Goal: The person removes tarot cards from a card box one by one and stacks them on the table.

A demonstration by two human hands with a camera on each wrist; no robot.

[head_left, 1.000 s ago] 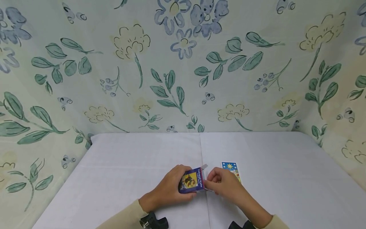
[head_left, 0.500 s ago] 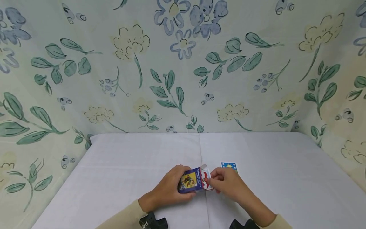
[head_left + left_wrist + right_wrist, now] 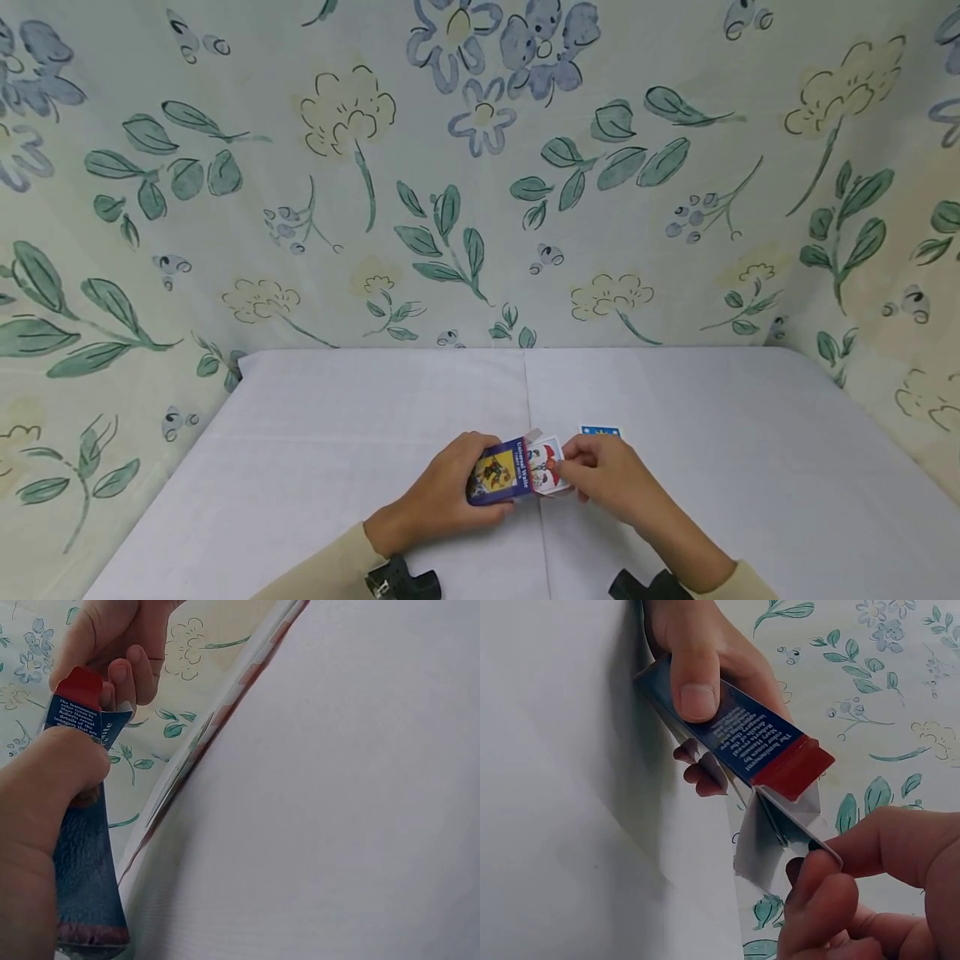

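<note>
"Where can the left hand [image 3: 450, 485] pass?"
"To its left and beyond it, over bare bench [image 3: 337, 433], as far as the floral cloth [image 3: 480, 250]."
"And the right hand [image 3: 609, 477]?"
"Its right side is free. Just beyond it lies a blue card [image 3: 600, 431], partly hidden. Toward the left hand, the red-and-white card [image 3: 545, 463] and the box [image 3: 501, 473] it juts from fill the gap."

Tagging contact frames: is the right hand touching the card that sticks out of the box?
Touching. Right wrist view: the right hand pinches the outer end of the card between thumb and fingers, beyond the open box.
</note>
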